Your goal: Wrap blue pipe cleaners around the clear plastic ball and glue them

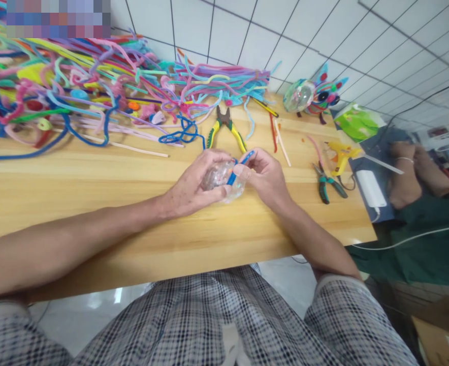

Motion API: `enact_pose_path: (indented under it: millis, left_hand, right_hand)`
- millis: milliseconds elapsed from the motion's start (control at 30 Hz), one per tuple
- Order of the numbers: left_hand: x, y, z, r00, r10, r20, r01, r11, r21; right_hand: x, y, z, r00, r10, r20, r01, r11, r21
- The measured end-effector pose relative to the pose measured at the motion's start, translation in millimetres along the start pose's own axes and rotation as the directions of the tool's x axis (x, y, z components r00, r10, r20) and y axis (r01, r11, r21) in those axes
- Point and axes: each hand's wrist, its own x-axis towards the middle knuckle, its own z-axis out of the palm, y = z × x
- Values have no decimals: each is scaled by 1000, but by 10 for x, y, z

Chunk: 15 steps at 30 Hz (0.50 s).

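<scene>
The blue strip (231,178) is pinched between the thumb and forefinger of the right hand (268,175), while the clear plastic piece (215,177) is clasped by the fingers of the left hand (186,186). The strip is laid against the plastic piece, in the space between the two hands, over the near part of the worktop (95,185); by its upper end, the right hand is the nearer. Its long axis is set aslant: one end is pointed up and right, towards the far side, the other down and left, towards the left thumb. Since the plastic piece is partly covered, its own long axis cannot be told. Just beyond the hands, yellow-and-green pliers (211,137) are laid, nose pointed away.
</scene>
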Motion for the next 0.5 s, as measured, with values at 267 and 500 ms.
enact_pose_path:
  millis: [267, 500]
  left_hand:
    - [-35, -80, 30, 987, 143, -76, -140, 989, 44]
    - [-34, -80, 2, 972, 233, -22, -227, 964, 141]
  right_hand:
    - [-35, 81, 53, 989, 141, 32, -145, 969, 200]
    - [-57, 147, 72, 979, 155, 134, -188, 938, 291]
